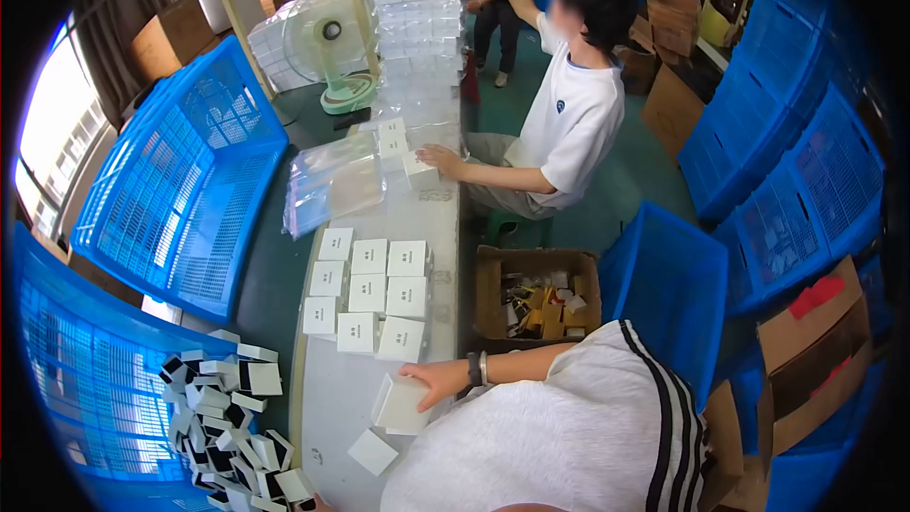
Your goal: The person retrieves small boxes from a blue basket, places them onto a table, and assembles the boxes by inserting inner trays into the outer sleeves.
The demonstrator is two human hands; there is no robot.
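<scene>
My right hand (436, 384) comes in from the right and grips a white box (400, 410) on the near part of the long grey table (336, 422). A white square piece (373, 453) lies flat just in front of it; I cannot tell whether it is a lid or a box. Beyond my right hand stand several closed white boxes (368, 292) in rough rows, with small dark print on top. Only a bit of my left hand (320, 506) shows at the bottom edge, beside a pile of white box parts (227, 417) with dark insides. Its fingers are mostly hidden.
Blue crates (180, 180) line the left side, with more stacked at right. Across the table sits a co-worker (578, 114), a hand on a white box (420, 171). Plastic bags (336, 180), a fan (327, 47), wrapped stacks (412, 19) and a cardboard carton (488, 322) stand around.
</scene>
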